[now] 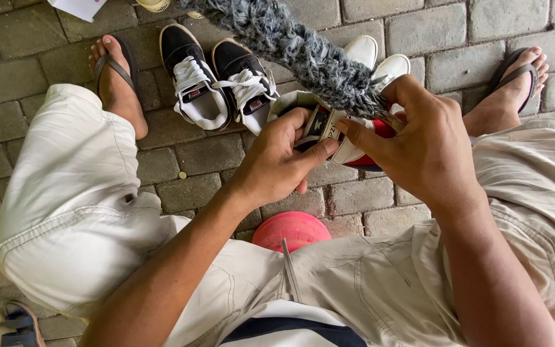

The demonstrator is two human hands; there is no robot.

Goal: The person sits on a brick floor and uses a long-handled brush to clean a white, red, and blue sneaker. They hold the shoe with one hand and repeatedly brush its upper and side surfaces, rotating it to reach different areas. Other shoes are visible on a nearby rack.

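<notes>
Seated person, viewed from above, knees apart over a grey brick paving floor. The landmark is the white, red and black sneaker held up between the knees. The left hand grips this sneaker from its near left side, fingers curled around the collar and thumb laid across the tongue area. The right hand closes on the sneaker from the right, thumb and forefinger pinching at its upper; exactly what they pinch is hidden. A shaggy grey woven strip runs diagonally from the top of the view down to the sneaker, its lower end meeting the right hand. On the floor just left of the sneaker stands a pair of black-and-white sneakers with white laces, side by side. Behind the sneaker, two white toe caps show. Below the sneaker, between the thighs, lies a pink rounded object. The person wears pale shorts and dark flip-flops on both feet.
</notes>
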